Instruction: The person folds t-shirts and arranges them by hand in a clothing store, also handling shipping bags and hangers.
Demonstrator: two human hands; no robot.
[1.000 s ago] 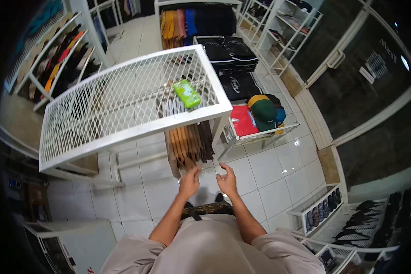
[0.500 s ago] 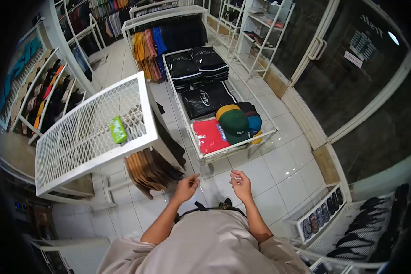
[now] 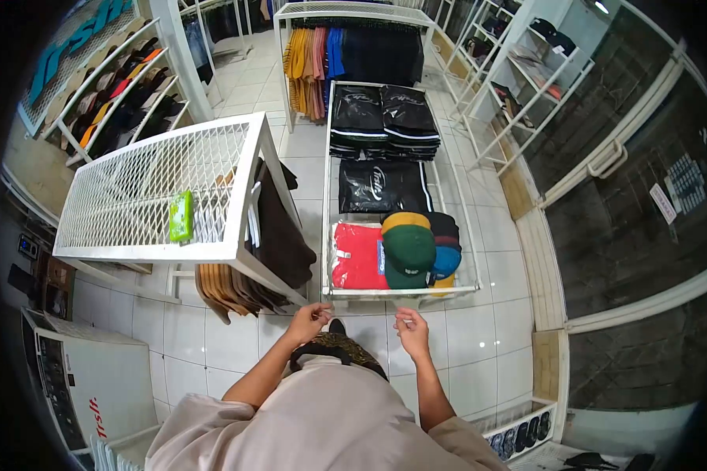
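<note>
Both hands hover in front of a low white-framed display table, apart from it. My left hand has loosely bent fingers with nothing visible in them. Bent and slightly apart, the fingers of my right hand look bare as well. Just beyond the hands on the table lie a red packaged garment, a stack of caps with a green one in front, and a black packaged garment. Farther back are stacks of black packaged clothing.
To the left stands a white mesh-topped rack with a green packet on it and brown garments hanging below. A glass door and shelves line the right. Tiled floor runs between them.
The view has turned, and the display table now appears squarer and closer to my hands. A foot shows forward below my left hand. Both hands stay raised and separate.
</note>
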